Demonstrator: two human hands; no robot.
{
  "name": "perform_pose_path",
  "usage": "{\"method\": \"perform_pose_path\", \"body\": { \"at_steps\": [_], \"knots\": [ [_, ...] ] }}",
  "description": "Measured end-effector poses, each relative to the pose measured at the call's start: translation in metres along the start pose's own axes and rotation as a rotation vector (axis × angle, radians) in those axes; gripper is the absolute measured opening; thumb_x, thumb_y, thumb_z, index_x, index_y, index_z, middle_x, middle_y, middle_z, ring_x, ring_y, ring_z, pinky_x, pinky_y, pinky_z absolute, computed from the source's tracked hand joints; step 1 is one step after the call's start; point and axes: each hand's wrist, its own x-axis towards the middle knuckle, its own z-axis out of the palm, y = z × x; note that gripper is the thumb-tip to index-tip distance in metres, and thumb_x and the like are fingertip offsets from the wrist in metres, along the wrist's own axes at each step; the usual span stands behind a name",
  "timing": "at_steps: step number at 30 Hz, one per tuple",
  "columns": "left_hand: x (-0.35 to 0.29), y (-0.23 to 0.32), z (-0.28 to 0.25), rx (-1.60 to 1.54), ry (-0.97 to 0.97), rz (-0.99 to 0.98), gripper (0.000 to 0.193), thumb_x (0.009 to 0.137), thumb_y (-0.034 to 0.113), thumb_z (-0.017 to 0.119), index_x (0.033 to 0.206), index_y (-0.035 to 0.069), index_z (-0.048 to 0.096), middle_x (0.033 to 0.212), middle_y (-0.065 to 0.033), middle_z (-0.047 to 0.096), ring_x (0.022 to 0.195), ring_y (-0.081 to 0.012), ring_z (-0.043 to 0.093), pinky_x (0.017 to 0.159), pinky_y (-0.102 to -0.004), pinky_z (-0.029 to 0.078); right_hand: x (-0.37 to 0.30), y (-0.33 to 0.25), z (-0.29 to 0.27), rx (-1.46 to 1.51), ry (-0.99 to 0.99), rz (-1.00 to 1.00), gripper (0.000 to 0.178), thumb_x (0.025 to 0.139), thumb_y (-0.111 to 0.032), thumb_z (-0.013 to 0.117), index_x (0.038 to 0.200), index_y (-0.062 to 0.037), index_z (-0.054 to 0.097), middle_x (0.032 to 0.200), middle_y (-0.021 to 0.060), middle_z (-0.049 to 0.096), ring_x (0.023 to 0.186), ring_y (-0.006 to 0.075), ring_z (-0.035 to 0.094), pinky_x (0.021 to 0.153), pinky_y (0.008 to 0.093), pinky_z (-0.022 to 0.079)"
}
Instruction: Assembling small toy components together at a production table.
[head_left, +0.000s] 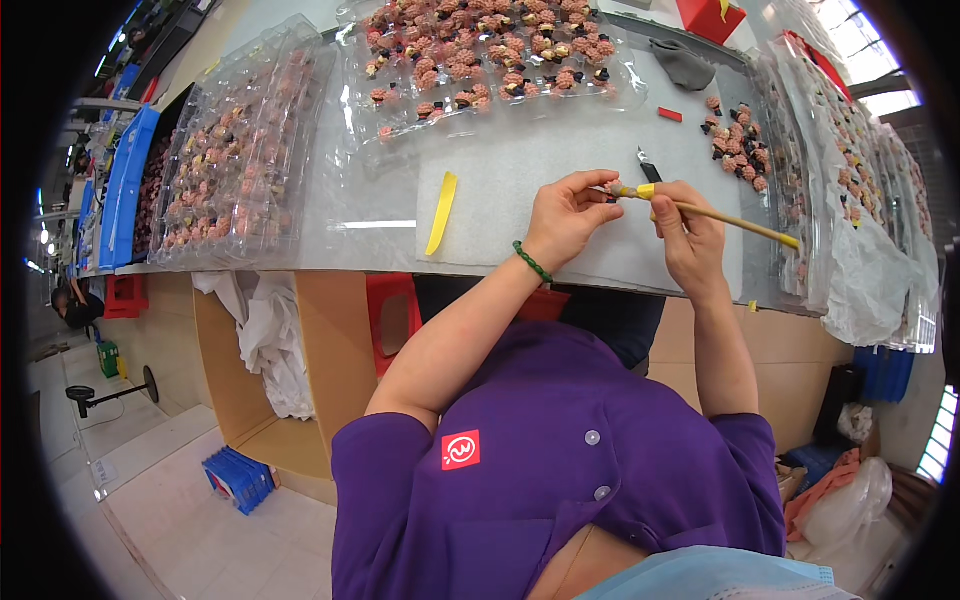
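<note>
Over the white sheet [485,225] on the table, my left hand [562,226] pinches a small figurine [612,187], pinkish and dark, mostly covered by the fingertips. A wooden-handled brush [735,218] with yellow wrapping lies across the fingers of my right hand [692,240], which is closed around it. The brush's tip meets or nearly meets the figurine; I cannot tell which. Beyond the right hand lies a craft knife [649,166] with a dark handle. To the left of my left hand is a yellow strip [441,214].
A clear plastic tray [385,150] of pink figurines stands at the far side. More stacked trays [235,160] rise on the left, others [800,180] on the right. Loose figurines [738,150] lie at the right, near a grey cloth [683,66] and a small red piece [670,115].
</note>
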Motion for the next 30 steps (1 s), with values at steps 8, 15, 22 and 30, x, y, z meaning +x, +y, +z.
{"method": "perform_pose_path", "body": {
  "at_steps": [8,15,22,30],
  "knots": [
    [0.001,0.001,-0.001,-0.037,0.012,0.004,0.038,0.073,-0.011,0.062,0.110,-0.004,0.055,0.098,-0.0088,0.061,0.086,-0.0127,0.060,0.078,-0.0247,0.052,-0.001,-0.002,-0.002,-0.074,0.060,0.038,0.017,0.090,-0.015,0.054,0.090,0.0018,0.059,0.065,0.0013,0.053,0.056,0.0071,0.045,0.050,0.0199,0.036],
    [0.001,0.004,-0.004,-0.067,-0.038,0.018,0.040,0.077,-0.011,0.058,0.115,-0.004,0.050,0.110,-0.0134,0.058,0.093,-0.0202,0.061,0.082,-0.0285,0.051,0.007,0.013,-0.045,-0.383,0.141,-0.009,0.014,0.086,-0.011,0.059,0.090,0.0022,0.059,0.073,0.0061,0.057,0.066,0.0126,0.053,0.058,0.0237,0.042],
    [0.001,0.008,0.001,-0.080,-0.012,0.006,0.047,0.074,-0.014,0.057,0.118,-0.005,0.046,0.108,-0.0157,0.057,0.091,-0.0215,0.062,0.080,-0.0279,0.052,0.005,0.038,-0.076,-0.919,-0.105,-0.266,0.022,0.074,0.001,0.059,0.095,-0.0027,0.061,0.088,0.0080,0.059,0.085,0.0254,0.055,0.070,0.0337,0.046],
    [0.002,0.006,0.000,-0.041,-0.011,0.002,0.047,0.077,-0.011,0.057,0.121,-0.004,0.044,0.113,-0.0171,0.055,0.094,-0.0232,0.061,0.080,-0.0296,0.051,-0.005,0.031,-0.054,-0.700,0.092,-0.183,0.029,0.079,0.006,0.054,0.107,-0.0005,0.058,0.092,0.0118,0.060,0.081,0.0226,0.057,0.068,0.0291,0.046]
  ]
}}
